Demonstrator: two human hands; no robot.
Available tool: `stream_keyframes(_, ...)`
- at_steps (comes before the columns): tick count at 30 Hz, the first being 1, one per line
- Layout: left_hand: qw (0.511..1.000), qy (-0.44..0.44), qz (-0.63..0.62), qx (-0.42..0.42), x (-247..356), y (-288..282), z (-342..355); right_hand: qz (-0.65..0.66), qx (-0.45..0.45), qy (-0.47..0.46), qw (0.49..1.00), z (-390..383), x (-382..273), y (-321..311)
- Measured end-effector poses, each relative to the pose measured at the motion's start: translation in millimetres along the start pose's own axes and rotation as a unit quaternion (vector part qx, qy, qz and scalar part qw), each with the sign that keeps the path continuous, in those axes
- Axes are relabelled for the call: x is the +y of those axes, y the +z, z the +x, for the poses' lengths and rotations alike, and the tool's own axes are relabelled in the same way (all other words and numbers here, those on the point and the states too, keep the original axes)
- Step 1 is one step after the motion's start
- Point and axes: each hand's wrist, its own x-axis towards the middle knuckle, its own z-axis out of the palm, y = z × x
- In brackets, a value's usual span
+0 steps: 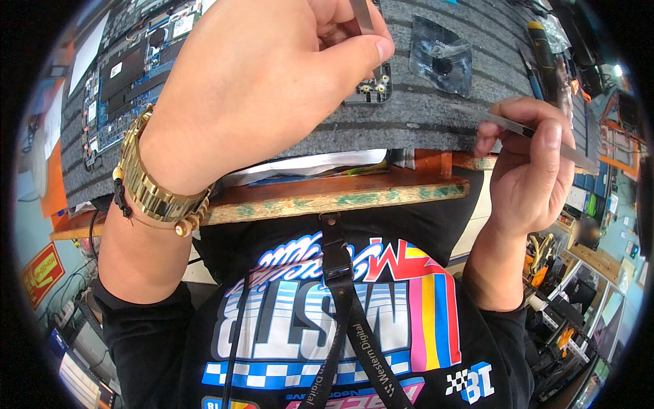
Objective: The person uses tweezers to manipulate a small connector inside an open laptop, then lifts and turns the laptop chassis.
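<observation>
My left hand (pixel 252 82), with a gold watch at the wrist, reaches over the grey striped mat. Its thumb and fingers pinch a flat grey metal strip (pixel 362 16), whose far end runs out of view. Beneath those fingertips lies a dark frame-like part (pixel 371 97) with several small yellowish round posts; my hand covers much of it. On the right, my right hand (pixel 535 170) is raised near the mat's front edge. Between its thumb and fingers are slim metal tweezers (pixel 516 127), pointing left and clear of the part.
An opened laptop base (pixel 122 85) with a blue circuit board lies at the left. A dark shiny pouch (pixel 441 58) sits right of centre. Farther right lies a yellow-and-black screwdriver (pixel 543 58). Below the mat, a wooden table edge (pixel 340 201) and shelf hold papers.
</observation>
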Motion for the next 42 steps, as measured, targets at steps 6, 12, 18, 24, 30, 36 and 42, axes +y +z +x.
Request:
stream_keyframes(6, 0.998, -0.033, -0.034, -0.04, 0.3, -8.2, 5.2, -0.062, -0.11, -0.004, 0.992, -5.4, -0.7, 13.5)
stream_keyframes(12, 1.0, -0.02, 0.012, 0.0, 0.3, 2.2, 0.6, -0.041, -0.103, -0.054, 0.992, -1.1, 13.2, 25.0)
stream_keyframes(18, 0.998, -0.028, -0.047, -0.033, -5.5, -0.2, 4.5, -0.06, -0.096, -0.063, 0.992, -2.3, 12.6, 28.4)
stream_keyframes(24, 0.992, -0.039, -0.105, -0.058, -10.5, -6.9, 7.5, -0.065, -0.086, -0.071, 0.992, -3.8, 14.4, 31.1)
stream_keyframes(30, 0.994, -0.039, -0.096, -0.019, -8.3, -1.6, 4.1, -0.054, -0.098, -0.079, 0.991, -3.4, 17.4, 29.0)
stream_keyframes(36, 0.998, -0.034, -0.008, 0.046, -4.9, 15.7, -1.2, -0.035, -0.097, -0.078, 0.992, -3.8, 21.9, 28.8)
stream_keyframes(42, 0.997, -0.043, -0.031, 0.054, -1.5, 11.0, 0.0, -0.024, -0.09, -0.075, 0.993, -4.1, 23.2, 29.4)
